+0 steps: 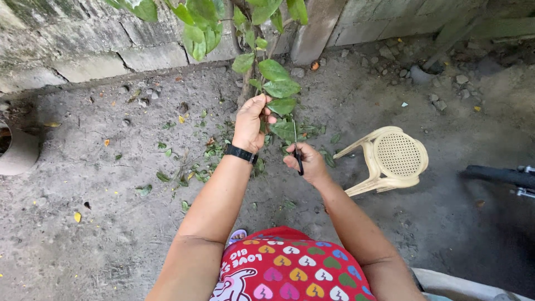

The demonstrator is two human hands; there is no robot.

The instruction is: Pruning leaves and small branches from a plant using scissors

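Left hand [249, 125]: centre of the frame, fingers closed around a thin leafy branch [277, 83]; a black wristband [241, 153] circles the wrist.
Right hand [305, 161]: just right of and below the left, fingers curled shut on the dark handles of a pair of scissors [297, 150]; the slim blades point up toward the leaves, and whether they touch a leaf is hard to make out.
Branch: rises from the hands to the top edge of the frame, where it is cut off; leaves broad, oval, glossy green.
Cut leaves [195, 167]: small green pieces scattered on the ground below and left of the hands.
Ground [89, 223]: packed grey dirt, rough, with yellow flecks and pebbles.
Stool [390, 159]: right of centre, cream plastic, tipped on its side, round woven-pattern seat facing the camera.
Pot [19, 147]: left edge, round, greyish, largely cut off; contents not visible.
Wall [83, 50]: top of the frame, weathered concrete blocks.
Dark bar [499, 175]: right edge, cut off, identity unclear.
Shirt [290, 270]: bottom centre, red with coloured hearts.
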